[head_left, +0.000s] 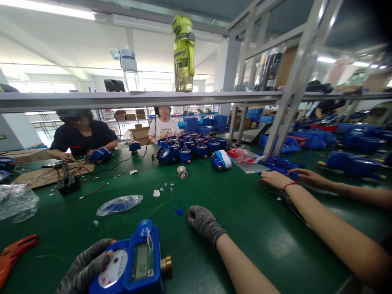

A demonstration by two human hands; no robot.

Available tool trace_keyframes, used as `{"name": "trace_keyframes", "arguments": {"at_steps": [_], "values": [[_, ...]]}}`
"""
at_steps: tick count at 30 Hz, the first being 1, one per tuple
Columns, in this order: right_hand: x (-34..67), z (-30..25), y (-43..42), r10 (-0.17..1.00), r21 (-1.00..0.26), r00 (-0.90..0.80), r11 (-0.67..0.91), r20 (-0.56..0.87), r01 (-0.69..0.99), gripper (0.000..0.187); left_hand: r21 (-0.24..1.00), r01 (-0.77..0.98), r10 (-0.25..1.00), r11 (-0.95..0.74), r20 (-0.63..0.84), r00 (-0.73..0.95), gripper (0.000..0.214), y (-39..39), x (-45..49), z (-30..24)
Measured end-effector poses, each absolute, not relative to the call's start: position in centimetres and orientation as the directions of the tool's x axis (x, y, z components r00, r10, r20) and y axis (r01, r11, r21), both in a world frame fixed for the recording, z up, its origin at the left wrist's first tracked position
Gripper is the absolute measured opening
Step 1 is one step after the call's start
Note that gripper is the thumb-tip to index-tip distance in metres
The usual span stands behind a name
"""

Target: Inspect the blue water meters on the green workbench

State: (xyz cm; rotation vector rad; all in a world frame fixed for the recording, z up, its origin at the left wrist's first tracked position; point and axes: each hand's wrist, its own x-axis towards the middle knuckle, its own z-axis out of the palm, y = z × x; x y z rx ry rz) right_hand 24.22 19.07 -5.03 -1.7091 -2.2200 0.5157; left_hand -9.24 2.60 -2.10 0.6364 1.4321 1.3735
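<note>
While our left hand [87,261] grips the blue meter [129,263] by its dial [114,267] side, brass end [166,265] pointing right, our right hand [206,223] is way nearer the little blue bits [179,211], just left of its curled fingers; can't tell if it's pinching any.

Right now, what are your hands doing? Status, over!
Left hand holds meter. Right hand near blue bits, grip hidden. Pliers off left, apparently not in the way.

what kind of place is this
Most likely a factory assembly workshop: many similar blue meters crowd a long green workbench, a person in a dark top handles a blue part across it, and loose wires lie about.
</note>
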Motion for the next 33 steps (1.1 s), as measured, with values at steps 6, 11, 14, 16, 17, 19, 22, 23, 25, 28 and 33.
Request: {"name": "trace_keyframes", "arguments": {"at_steps": [6, 11, 14, 16, 17, 19, 22, 23, 25, 28, 33], "values": [[24.1, -5.1, 19.0, 0.969, -0.425, -0.247, 0.234, 0.025, 0.874, 0.019, 0.93, -0.255, 0.877, 0.264, -0.342, -0.338, 0.053, 2.5, -9.8, -1.6], [24.0, -5.1, 19.0, 0.967, -0.457, -0.246, 0.251, 0.072, 0.853, 0.017, 0.94, -0.227, 0.874, 0.254, -0.323, -0.362, 0.059, 1.9, -8.9, -0.5], [23.3, -4.7, 18.7, 0.946, -0.592, -0.285, 0.318, 0.152, 0.74, 0.016, 0.931, -0.232, 0.863, 0.284, -0.353, -0.362, 0.055, 1.8, -8.7, -0.4], [22.5, -4.4, 18.2, 0.921, -0.697, -0.339, 0.373, 0.194, 0.613, 0.016, 0.932, -0.223, 0.874, 0.285, -0.349, -0.339, 0.051, 1.7, -8.4, -0.3], [22.1, -4.2, 17.8, 0.904, -0.738, -0.374, 0.396, 0.208, 0.547, 0.016, 0.936, -0.223, 0.883, 0.274, -0.336, -0.327, 0.049, 1.7, -8.2, -0.1], [21.3, -3.7, 17.0, 0.864, -0.792, -0.449, 0.433, 0.227, 0.431, 0.015, 0.942, -0.237, 0.898, 0.239, -0.307, -0.316, 0.047, 1.7, -7.8, 0.4], [20.5, -3.2, 15.8, 0.79, -0.827, -0.57, 0.465, 0.227, 0.316, 0.013, 0.943, -0.22, 0.903, 0.249, -0.308, -0.298, 0.043, 1.8, -7.4, 0.9], [20.3, -3.1, 15.4, 0.767, -0.837, -0.604, 0.465, 0.217, 0.289, 0.013, 0.949, -0.197, 0.913, 0.248, -0.297, -0.281, 0.041, 1.9, -7.4, 0.9], [20.0, -3.0, 14.8, 0.732, -0.847, -0.65, 0.464, 0.203, 0.258, 0.013, 0.959, -0.163, 0.931, 0.23, -0.266, -0.252, 0.037, 2.1, -7.6, 0.8], [19.5, -3.1, 14.2, 0.731, -0.84, -0.652, 0.472, 0.202, 0.269, 0.014, 0.962, -0.16, 0.933, 0.223, -0.258, -0.251, 0.037, 2.2, -7.9, 0.7], [18.9, -3.3, 14.2, 0.722, -0.843, -0.663, 0.471, 0.2, 0.259, 0.015, 0.949, -0.213, 0.921, 0.233, -0.286, -0.265, 0.035, 1.9, -7.7, 0.7]]}}
